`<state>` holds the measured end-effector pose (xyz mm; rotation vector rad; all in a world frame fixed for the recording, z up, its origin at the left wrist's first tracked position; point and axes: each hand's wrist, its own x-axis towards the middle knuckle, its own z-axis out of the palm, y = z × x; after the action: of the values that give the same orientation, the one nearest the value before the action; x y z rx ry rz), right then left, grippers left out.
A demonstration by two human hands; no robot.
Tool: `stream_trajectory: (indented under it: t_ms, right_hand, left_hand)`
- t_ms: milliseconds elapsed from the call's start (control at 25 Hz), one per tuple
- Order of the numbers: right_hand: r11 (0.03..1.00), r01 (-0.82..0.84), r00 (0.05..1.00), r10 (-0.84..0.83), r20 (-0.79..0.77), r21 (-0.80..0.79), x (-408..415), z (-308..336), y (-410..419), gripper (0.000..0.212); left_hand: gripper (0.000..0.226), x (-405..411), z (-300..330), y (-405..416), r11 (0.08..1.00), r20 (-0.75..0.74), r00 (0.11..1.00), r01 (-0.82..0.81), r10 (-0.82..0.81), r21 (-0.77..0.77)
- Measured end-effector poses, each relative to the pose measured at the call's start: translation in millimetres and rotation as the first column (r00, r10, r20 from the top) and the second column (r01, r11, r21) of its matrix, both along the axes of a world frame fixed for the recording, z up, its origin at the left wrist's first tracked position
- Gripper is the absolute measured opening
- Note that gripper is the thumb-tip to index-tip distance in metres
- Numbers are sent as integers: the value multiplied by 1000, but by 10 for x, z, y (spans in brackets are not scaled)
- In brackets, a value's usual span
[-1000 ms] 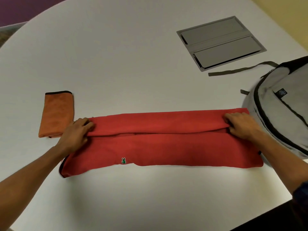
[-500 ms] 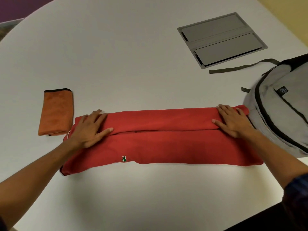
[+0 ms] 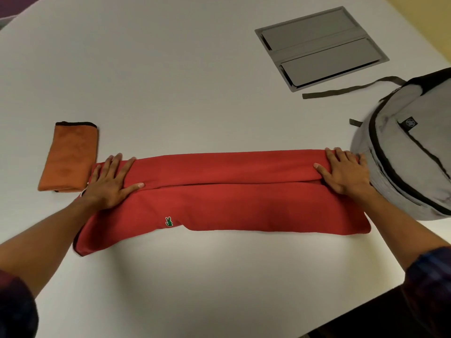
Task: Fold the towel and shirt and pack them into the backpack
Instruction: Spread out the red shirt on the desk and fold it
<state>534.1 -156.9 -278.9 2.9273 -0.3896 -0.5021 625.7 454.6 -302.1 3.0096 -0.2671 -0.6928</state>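
Observation:
A red shirt (image 3: 227,191) with a small green logo lies across the white table (image 3: 170,81) as a long band, its far edge folded toward me. My left hand (image 3: 111,182) presses flat on the shirt's left end with fingers spread. My right hand (image 3: 343,173) presses flat on the right end. An orange towel (image 3: 69,156) lies folded just left of the shirt, apart from my left hand. A grey backpack (image 3: 410,152) with black zips lies at the right, touching the shirt's right end.
A grey metal cable hatch (image 3: 319,46) is set into the table at the back right. A dark backpack strap (image 3: 346,90) trails across the table below it. The table's near edge runs diagonally at the lower right.
Both hands went from gripping the shirt's folded edge with curled fingers to lying flat on it with straight fingers. The fold now lies pressed down.

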Motion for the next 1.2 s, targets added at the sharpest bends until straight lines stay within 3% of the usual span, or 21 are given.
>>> stream_trajectory:
  t_ms: [200,400,480,600,720,840,1000,1200]
  right_hand:
    - [990,66,985,-84,150,123,37,57,-20,71]
    - [893,232,957,-280,72,385,191,112,-9,49]
    - [917,239,952,-286,109,320,251,159,38,41]
    - [986,127,946,-153,287,108,293,216,503,51]
    - [953,-169,902,47,430,250,195,245,1593,49]
    - [801,-426,830,161,534,420,-55,217,2902,38]
    - [669,-538,826,296,480,513,-257,265,4243,35]
    - [652,-650,760,546,353,391,-297,244,5090,49]
  left_hand:
    - [105,15,108,42,998,-80,995,-53,55,27]
    - [94,-219,153,-43,996,98,993,-57,64,-66]
    - [87,-327,152,74,985,156,975,-147,159,-90]
    - [77,-383,175,268,972,228,947,-202,226,-122]
    - [53,-250,193,342,986,278,947,-141,162,-93]
    - [37,21,231,382,992,199,972,-122,123,-15]
    - [45,319,292,451,994,20,999,-45,43,102]
    - [41,446,336,487,994,-8,1000,23,-22,103]
